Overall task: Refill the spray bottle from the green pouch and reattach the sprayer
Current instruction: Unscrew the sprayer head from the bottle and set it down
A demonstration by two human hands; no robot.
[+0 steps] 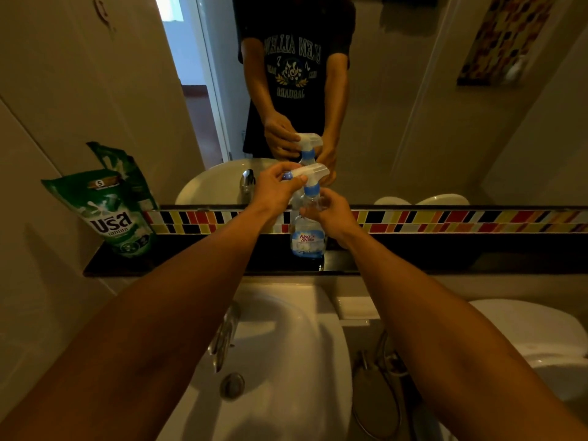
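A clear spray bottle [307,241] with a blue-and-white label stands upright on the black shelf [197,265] under the mirror. Its white and blue sprayer [310,176] sits on the bottle's neck. My left hand [276,190] grips the sprayer head from the left. My right hand [331,213] wraps the bottle's upper body just below the blue collar. The green pouch [109,213] stands upright at the shelf's left end, leaning on the wall, with no hand on it.
A white sink [286,354] with a chrome tap [224,335] lies below the shelf. A toilet [534,338] and a hose sprayer [375,377] are at the right. The mirror [413,106] behind the shelf reflects me, and a coloured tile strip [461,221] runs along its base.
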